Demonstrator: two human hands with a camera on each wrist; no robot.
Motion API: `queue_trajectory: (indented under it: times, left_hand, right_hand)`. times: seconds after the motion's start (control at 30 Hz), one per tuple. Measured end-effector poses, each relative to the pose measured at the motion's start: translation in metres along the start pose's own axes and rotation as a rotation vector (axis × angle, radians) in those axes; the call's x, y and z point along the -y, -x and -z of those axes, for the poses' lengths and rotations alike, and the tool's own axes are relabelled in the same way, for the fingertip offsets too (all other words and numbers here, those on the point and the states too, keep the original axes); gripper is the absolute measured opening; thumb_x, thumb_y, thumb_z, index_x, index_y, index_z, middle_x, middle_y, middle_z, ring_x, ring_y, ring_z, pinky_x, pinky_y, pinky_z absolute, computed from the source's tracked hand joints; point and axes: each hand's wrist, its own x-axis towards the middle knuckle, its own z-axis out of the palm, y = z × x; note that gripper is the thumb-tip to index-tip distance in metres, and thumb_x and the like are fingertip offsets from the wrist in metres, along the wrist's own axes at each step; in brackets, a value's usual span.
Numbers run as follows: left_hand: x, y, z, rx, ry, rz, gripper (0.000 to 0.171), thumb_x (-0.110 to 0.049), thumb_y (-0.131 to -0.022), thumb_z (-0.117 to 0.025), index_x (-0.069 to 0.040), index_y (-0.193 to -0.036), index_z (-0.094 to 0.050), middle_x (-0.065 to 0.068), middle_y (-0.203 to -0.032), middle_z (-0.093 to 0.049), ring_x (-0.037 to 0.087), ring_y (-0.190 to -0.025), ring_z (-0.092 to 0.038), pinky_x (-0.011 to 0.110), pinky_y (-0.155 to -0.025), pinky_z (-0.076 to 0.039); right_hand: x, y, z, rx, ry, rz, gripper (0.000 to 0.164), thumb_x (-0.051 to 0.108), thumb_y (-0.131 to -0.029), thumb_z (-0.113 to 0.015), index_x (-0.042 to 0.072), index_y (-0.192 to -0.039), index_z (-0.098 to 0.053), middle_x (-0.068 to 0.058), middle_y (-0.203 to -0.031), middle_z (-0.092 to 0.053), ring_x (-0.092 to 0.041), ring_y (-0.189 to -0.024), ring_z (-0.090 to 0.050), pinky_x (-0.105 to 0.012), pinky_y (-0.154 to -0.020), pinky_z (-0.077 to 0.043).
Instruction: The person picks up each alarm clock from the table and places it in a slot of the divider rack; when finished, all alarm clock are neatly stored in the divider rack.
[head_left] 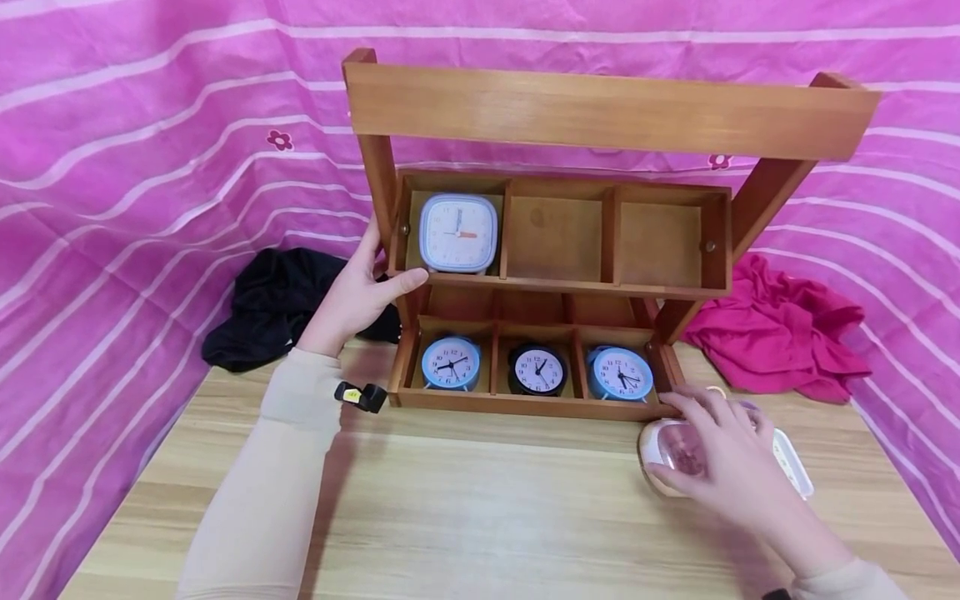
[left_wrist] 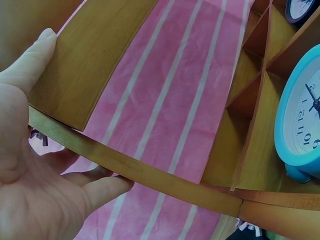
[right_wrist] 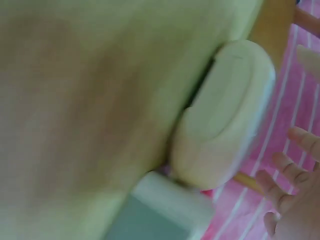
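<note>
My left hand (head_left: 360, 287) grips the left side of a two-tier wooden shelf (head_left: 611, 108); in the left wrist view, the thumb lies over a board and the fingers are behind a wooden strip. A white square clock (head_left: 458, 233) sits in the upper left compartment. Below are a blue alarm clock (head_left: 451, 364), a black one (head_left: 537, 372) and another blue one (head_left: 620, 374), one per compartment. My right hand (head_left: 731, 458) hovers over a cream rounded object (right_wrist: 220, 120), fingers spread and apart from it in the right wrist view. A white-and-grey object (right_wrist: 155, 210) stands beside it.
A black cloth (head_left: 273, 304) lies left of the shelf and a bright pink cloth (head_left: 783, 329) to its right. Pink striped fabric (head_left: 150, 150) hangs around the wooden table (head_left: 480, 517). A dark band with a yellow mark (head_left: 362, 396) is at my left wrist.
</note>
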Motion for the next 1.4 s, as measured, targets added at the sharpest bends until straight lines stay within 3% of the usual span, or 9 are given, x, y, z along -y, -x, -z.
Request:
queue_trajectory:
  times: [0.17,0.4,0.57,0.87,1.03,1.4]
  left_hand:
    - [-0.001,0.001,0.001,-0.004,-0.016,0.005,0.095,-0.032,-0.095,-0.078,-0.055,-0.162,-0.015,-0.006,-0.167,-0.032,0.033,-0.142,-0.048,0.06,-0.113,-0.043]
    - [0.0,0.001,0.001,-0.002,-0.01,0.005,0.097,-0.028,-0.095,-0.078,-0.052,-0.163,-0.014,-0.004,-0.167,-0.031,0.034,-0.143,-0.046,0.061,-0.114,-0.041]
    - [-0.001,0.0,0.001,0.002,-0.017,0.011,0.098,-0.027,-0.096,-0.078,-0.051,-0.164,-0.012,-0.003,-0.169,-0.03,0.035,-0.145,-0.044,0.061,-0.115,-0.04]
    - [0.001,0.0,0.001,0.0,-0.003,-0.004,0.096,-0.028,-0.095,-0.078,-0.052,-0.163,-0.014,-0.005,-0.167,-0.032,0.034,-0.143,-0.046,0.061,-0.116,-0.039]
    - [0.001,0.0,0.0,0.006,0.011,-0.011,0.096,-0.026,-0.095,-0.078,-0.051,-0.164,-0.015,-0.003,-0.167,-0.033,0.034,-0.143,-0.046,0.062,-0.117,-0.037]
    - [0.001,0.001,0.001,0.001,0.0,-0.005,0.097,-0.028,-0.095,-0.078,-0.052,-0.163,-0.014,-0.004,-0.167,-0.032,0.034,-0.144,-0.046,0.062,-0.117,-0.037]
  right_hand:
    - [-0.006,0.019,-0.003,0.04,0.07,-0.024,0.084,0.055,-0.066,-0.094,0.016,-0.134,-0.063,-0.016,-0.13,-0.058,-0.043,-0.12,-0.052,-0.072,-0.09,-0.033]
    - [-0.004,0.027,-0.007,0.064,0.138,-0.051,0.08,0.06,-0.067,-0.092,0.02,-0.131,-0.065,-0.013,-0.118,-0.059,-0.034,-0.105,-0.06,-0.066,-0.084,-0.033]
    - [-0.003,0.028,-0.006,0.093,0.165,-0.059,0.086,0.065,-0.069,-0.089,0.02,-0.136,-0.062,-0.016,-0.128,-0.059,-0.039,-0.11,-0.063,-0.069,-0.084,-0.034]
    - [-0.002,0.027,-0.008,0.122,0.17,-0.085,0.092,0.067,-0.065,-0.09,0.021,-0.141,-0.062,-0.013,-0.129,-0.06,-0.041,-0.108,-0.065,-0.067,-0.081,-0.036]
    - [-0.004,0.029,-0.011,0.106,0.155,-0.095,0.099,0.072,-0.059,-0.091,0.019,-0.137,-0.064,-0.012,-0.123,-0.061,-0.039,-0.109,-0.06,-0.063,-0.079,-0.035]
    - [0.001,0.026,-0.007,0.034,0.164,-0.014,0.098,0.07,-0.051,-0.094,0.022,-0.131,-0.066,-0.009,-0.119,-0.059,-0.033,-0.113,-0.052,-0.058,-0.079,-0.033]
